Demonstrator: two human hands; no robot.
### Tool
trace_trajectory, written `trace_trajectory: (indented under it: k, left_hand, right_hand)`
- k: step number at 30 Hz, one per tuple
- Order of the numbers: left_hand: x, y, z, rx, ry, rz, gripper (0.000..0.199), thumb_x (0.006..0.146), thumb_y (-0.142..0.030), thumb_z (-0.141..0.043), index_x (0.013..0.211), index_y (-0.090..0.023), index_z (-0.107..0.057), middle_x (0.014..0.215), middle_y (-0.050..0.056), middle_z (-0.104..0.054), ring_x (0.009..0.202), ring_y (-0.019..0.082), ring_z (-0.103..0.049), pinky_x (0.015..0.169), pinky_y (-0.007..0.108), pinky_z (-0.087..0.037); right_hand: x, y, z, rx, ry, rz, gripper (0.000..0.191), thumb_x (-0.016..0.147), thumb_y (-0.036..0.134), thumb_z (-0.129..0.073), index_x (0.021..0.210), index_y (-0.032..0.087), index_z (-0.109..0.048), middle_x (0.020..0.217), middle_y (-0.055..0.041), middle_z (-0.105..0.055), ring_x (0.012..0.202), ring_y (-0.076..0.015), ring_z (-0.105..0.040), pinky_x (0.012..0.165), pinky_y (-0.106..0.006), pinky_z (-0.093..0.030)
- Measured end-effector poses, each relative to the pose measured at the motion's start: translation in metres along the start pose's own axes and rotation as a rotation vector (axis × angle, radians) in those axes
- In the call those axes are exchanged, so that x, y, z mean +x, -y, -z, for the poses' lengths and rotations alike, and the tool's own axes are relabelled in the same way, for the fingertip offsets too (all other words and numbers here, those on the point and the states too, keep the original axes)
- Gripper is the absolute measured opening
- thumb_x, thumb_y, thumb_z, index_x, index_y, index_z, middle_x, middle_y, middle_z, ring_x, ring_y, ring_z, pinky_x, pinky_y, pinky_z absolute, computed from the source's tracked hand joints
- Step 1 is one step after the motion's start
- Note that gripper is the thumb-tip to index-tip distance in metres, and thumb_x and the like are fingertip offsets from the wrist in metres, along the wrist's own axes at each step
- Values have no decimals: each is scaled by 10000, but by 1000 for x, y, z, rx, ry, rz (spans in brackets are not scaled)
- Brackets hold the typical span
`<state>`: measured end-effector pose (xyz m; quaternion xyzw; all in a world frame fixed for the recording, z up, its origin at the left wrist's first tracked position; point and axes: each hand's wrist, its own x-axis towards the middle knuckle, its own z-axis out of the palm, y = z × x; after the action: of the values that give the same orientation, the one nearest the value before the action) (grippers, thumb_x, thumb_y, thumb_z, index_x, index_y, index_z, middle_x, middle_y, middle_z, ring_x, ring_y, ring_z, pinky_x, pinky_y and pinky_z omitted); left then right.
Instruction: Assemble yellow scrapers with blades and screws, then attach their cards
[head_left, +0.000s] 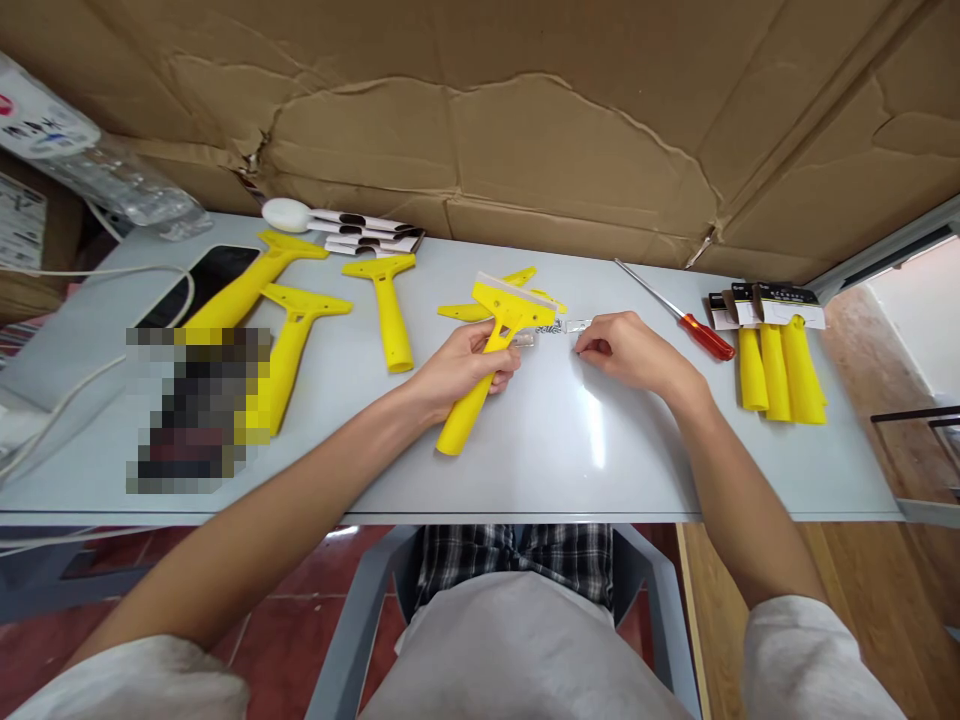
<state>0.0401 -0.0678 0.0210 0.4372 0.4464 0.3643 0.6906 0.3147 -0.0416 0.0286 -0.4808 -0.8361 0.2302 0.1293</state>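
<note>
Left hand [463,367]: fingers wrapped round scraper [478,388]
Right hand [628,350]: fingers curled, hold unclear
Screwdriver [695,328]: right hand's two o'clock

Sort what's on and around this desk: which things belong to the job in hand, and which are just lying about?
Likely for the job:
yellow scraper, in the left hand
small metal pieces, near the right hand
red-handled screwdriver
other yellow scrapers
carded yellow handles

Seemingly just lying about:
plastic bottle
flat black device
</note>
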Motion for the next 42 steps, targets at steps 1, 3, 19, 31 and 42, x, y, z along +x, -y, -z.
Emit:
trace_trajectory:
  k: [1, 3, 19, 31, 42]
  left_hand:
    - [0, 0, 0, 0, -1, 2, 275, 669, -144, -789, 855, -199, -594, 707, -41, -575, 532, 73, -483, 492, 242, -372]
    - [-1, 0, 0, -2, 2, 6, 280, 665, -148, -797, 849, -197, -592, 718, -37, -587, 532, 73, -491, 490, 242, -372]
    - [-11, 0, -11, -56, 111, 63, 311, 663, -176, -798, 918, -192, -621, 646, -63, -525, 502, 87, -472, 486, 250, -359]
    - [-10, 2, -9, -62, 97, 65, 286, 653, -166, -794, 874, -194, -616, 654, -57, -527, 503, 82, -471, 486, 247, -360]
    - [-12, 3, -11, -67, 76, 56, 277, 658, -139, -798, 856, -193, -612, 676, -47, -539, 497, 76, -473, 482, 242, -358]
  right_hand:
    - [0, 1, 1, 17, -11, 10, 242, 906, 148, -608, 915, 208, -842, 909, -46, -769, 769, -184, -645, 746, -345, -481]
    - [0, 4, 3, 90, -51, 50, 192, 924, 177, -646, 938, 211, -835, 930, -41, -771, 774, -178, -646, 762, -346, -494]
    - [16, 19, -27, 782, -286, 108, 335, 816, 638, -930, 956, 336, -892, 1313, -84, -704, 1256, -283, -658, 1025, -485, -566]
    - [17, 27, -33, 867, -300, -20, 238, 762, 479, -961, 882, 296, -868, 1247, -81, -719, 1237, -281, -666, 927, -446, -585]
    - [14, 40, -33, 834, -320, -104, 255, 749, 459, -950, 827, 252, -823, 1179, -84, -738, 1187, -276, -679, 886, -416, -567]
